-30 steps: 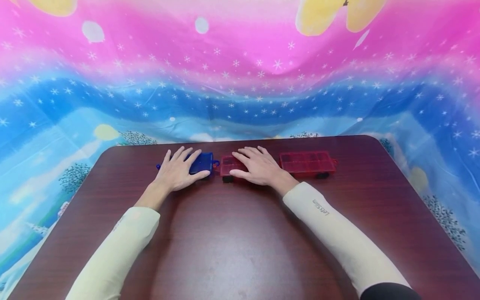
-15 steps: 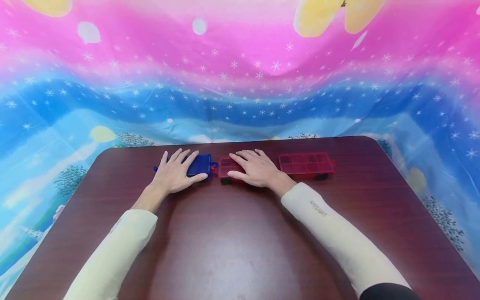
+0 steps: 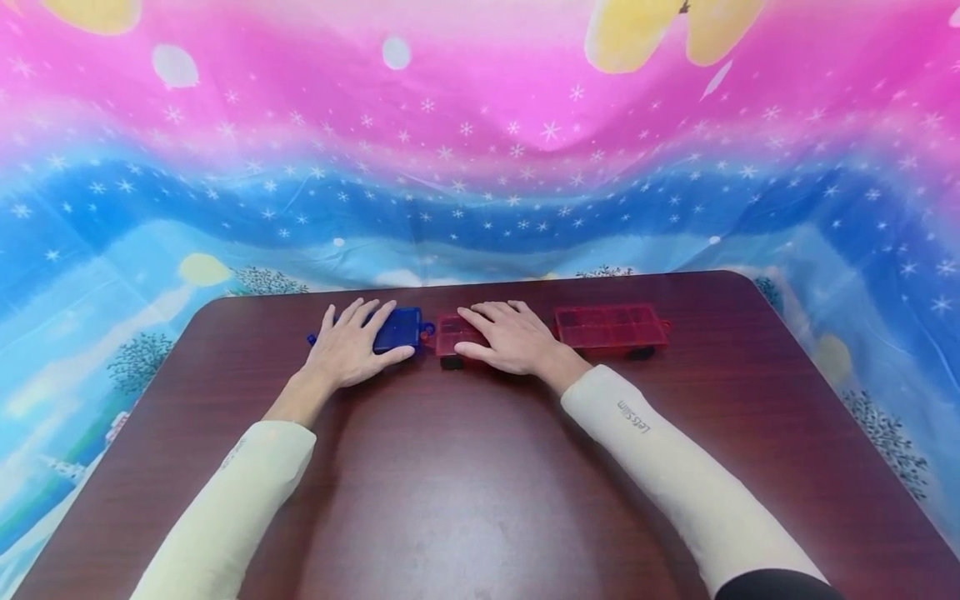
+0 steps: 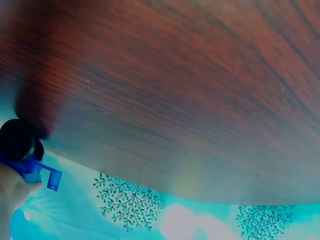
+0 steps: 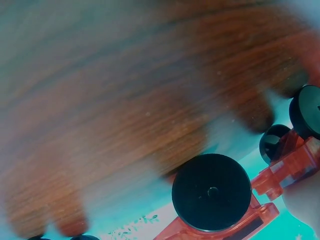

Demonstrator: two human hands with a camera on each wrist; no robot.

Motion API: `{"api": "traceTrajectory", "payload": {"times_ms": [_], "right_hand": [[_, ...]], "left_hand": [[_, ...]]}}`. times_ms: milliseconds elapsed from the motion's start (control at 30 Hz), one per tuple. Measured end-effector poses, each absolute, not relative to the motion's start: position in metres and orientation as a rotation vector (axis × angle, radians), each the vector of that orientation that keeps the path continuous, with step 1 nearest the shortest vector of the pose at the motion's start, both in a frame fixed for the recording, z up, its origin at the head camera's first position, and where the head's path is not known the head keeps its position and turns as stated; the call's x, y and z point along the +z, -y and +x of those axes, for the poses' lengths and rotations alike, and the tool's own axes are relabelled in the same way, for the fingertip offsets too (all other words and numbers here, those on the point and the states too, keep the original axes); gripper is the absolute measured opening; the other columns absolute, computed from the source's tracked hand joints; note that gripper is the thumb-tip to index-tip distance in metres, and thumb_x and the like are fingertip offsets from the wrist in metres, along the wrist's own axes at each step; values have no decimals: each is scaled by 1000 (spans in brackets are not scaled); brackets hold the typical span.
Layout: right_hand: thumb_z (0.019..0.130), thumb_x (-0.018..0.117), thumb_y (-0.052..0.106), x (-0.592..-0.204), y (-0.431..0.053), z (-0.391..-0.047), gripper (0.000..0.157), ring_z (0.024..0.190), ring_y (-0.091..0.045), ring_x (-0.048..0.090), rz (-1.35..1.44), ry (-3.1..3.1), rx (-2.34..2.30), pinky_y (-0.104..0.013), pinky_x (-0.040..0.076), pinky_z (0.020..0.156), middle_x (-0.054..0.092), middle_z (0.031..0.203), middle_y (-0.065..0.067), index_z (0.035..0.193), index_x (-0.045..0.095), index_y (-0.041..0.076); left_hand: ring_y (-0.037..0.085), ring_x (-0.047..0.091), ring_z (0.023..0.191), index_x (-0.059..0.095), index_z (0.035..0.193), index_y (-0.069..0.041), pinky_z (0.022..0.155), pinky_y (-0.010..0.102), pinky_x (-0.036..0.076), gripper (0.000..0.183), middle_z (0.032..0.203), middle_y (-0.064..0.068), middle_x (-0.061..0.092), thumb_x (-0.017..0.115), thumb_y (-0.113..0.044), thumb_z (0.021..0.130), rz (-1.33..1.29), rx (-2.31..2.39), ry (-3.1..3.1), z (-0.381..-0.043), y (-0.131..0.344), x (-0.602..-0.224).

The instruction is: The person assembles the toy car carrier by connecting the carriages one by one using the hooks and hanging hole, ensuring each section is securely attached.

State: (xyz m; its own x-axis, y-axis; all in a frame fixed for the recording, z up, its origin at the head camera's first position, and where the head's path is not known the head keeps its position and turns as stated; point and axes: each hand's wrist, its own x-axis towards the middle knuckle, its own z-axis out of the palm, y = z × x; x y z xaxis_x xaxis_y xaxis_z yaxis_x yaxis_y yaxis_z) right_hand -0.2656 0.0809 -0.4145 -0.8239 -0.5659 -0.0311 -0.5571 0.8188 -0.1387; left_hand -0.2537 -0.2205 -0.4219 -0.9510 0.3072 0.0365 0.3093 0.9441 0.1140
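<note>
My left hand [image 3: 348, 346] rests with spread, straight fingers over a see-through blue wheeled toy car [image 3: 399, 327], hiding its left part. In the left wrist view, a black wheel [image 4: 16, 140] and a blue hook [image 4: 51, 177] show beside part of that hand. My right hand [image 3: 513, 337] lies with extended fingers on a red wheeled toy car [image 3: 448, 335], covering most of it. Where the blue and red cars face each other, their small end couplings meet. Under the right wrist camera, a large black wheel [image 5: 212, 192] and red couplings [image 5: 270, 185] are seen up close.
A second red toy car [image 3: 611, 327], longer looking and divided into sections, stands to the right, partly behind my right wrist. All the cars are near the far edge of the dark wooden table [image 3: 450, 475]. A colourful printed cloth [image 3: 480, 167] hangs behind it.
</note>
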Motion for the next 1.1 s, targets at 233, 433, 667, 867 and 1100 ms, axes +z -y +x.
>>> {"api": "traceTrajectory", "payload": {"times_ms": [233,433,667,867,1100], "right_hand": [[97,28,76,-415,-80,-266,82,150,-28,28,-910,-2926,-185,-55,15,121,34,162,-4,163,25,29],[96,23,78,-415,-81,-267,83,150,-27,27,-918,-2931,-164,-54,16,120,33,162,-4,163,24,29],[96,22,79,-415,-82,-266,84,149,-27,28,-924,-2933,-173,-54,16,120,35,162,-4,163,24,28],[95,22,79,-416,-83,-267,84,149,-27,28,-922,-2938,-167,-53,17,120,35,161,-3,163,24,29],[96,24,79,-415,-82,-267,84,149,-27,28,-920,-2933,-177,-53,17,120,35,161,-4,163,24,29]], "left_hand": [[39,19,151,26,163,-20,117,68,4,100,161,17,31,43,-83,87,-497,-252,3054,-254,223,-423],[38,20,151,24,163,-21,118,67,4,97,162,17,30,45,-80,90,-523,-309,3045,-253,224,-421],[38,20,151,25,163,-19,118,66,4,96,163,18,29,45,-79,90,-545,-344,3032,-253,223,-421],[38,20,151,25,163,-21,118,66,4,97,162,17,30,46,-80,89,-548,-336,3040,-251,224,-421],[38,21,151,26,163,-22,118,66,3,97,162,15,30,46,-81,89,-543,-336,3050,-250,225,-421]]}}
